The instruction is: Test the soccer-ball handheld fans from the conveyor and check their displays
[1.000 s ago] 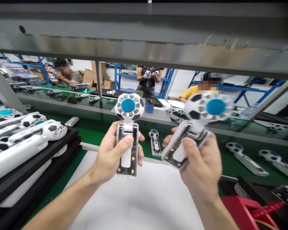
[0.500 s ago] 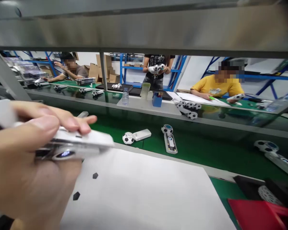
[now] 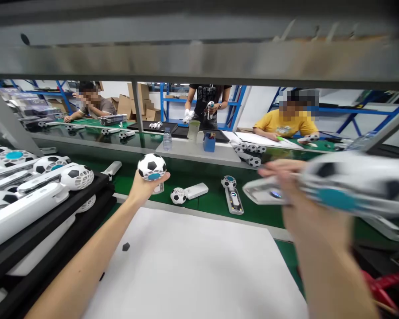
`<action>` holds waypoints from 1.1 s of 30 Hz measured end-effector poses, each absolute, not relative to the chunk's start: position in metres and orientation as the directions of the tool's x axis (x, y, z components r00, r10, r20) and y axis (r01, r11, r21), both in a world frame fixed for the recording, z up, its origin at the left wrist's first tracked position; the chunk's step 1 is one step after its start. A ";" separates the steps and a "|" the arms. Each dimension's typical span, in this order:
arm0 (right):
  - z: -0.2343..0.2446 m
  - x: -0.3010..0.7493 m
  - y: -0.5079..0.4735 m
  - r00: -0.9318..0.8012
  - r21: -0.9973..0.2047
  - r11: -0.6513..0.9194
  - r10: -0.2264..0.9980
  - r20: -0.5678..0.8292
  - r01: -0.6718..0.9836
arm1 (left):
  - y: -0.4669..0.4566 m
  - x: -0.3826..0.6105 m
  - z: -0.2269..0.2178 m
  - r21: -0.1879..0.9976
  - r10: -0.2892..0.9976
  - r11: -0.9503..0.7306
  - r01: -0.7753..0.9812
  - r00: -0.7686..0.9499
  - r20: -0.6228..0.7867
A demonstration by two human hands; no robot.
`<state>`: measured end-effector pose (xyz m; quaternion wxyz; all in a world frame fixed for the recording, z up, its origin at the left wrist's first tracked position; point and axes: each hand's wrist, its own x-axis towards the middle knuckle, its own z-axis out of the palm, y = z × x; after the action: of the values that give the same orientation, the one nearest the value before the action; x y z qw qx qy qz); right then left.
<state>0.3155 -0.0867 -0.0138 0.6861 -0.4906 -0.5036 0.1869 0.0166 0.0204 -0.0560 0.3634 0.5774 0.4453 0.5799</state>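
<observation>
My left hand (image 3: pixel 142 188) reaches out over the green belt, closed around a handheld fan with a soccer-ball head (image 3: pixel 152 167). The ball's teal disc faces down toward me, and my fingers hide most of the handle. On the right, my right hand (image 3: pixel 291 181) grips another, motion-blurred handheld fan (image 3: pixel 359 184). Its handle points left and shows a small lit display. Between my hands, a fan with a closed white handle (image 3: pixel 197 190) and a fan with an opened handle (image 3: pixel 234 200) lie on the belt.
Black trays (image 3: pixel 101 180) stacked at left hold several fans. A white sheet (image 3: pixel 199 261) lies before me, with a black pentagon (image 3: pixel 126 247) on it. A red object (image 3: pixel 382 288) sits at lower right. A metal beam (image 3: pixel 199 62) crosses above; three people work opposite.
A hand close at left held a white handle with a lit display; now my left hand is farther out and my right hand shows at right. The stacked trays have come into view.
</observation>
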 end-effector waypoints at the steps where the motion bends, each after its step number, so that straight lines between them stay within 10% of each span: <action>1: -0.022 0.312 -0.073 0.452 -0.847 0.455 0.716 0.532 0.274 | 0.027 0.016 -0.064 0.942 0.945 -0.322 0.090 -0.021 0.325; 9: -0.128 0.310 0.011 0.510 -0.952 0.075 0.830 0.224 0.296 | 0.054 0.017 -0.112 0.957 0.973 -0.229 0.179 0.032 0.227; 21: -0.176 0.306 0.014 0.399 -0.702 -0.076 0.863 0.309 0.708 | 0.095 0.052 -0.153 0.698 0.958 -0.205 0.686 -0.005 0.286; 33: -0.152 0.314 -0.005 0.211 -0.561 -0.022 0.938 0.274 0.827 | 0.040 0.122 -0.122 0.510 0.773 -0.598 0.618 0.613 0.164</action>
<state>0.3140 -0.0050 -0.1524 0.3193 -0.7096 -0.6220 0.0871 0.1223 0.0399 -0.1220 0.2065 0.8741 0.3977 0.1876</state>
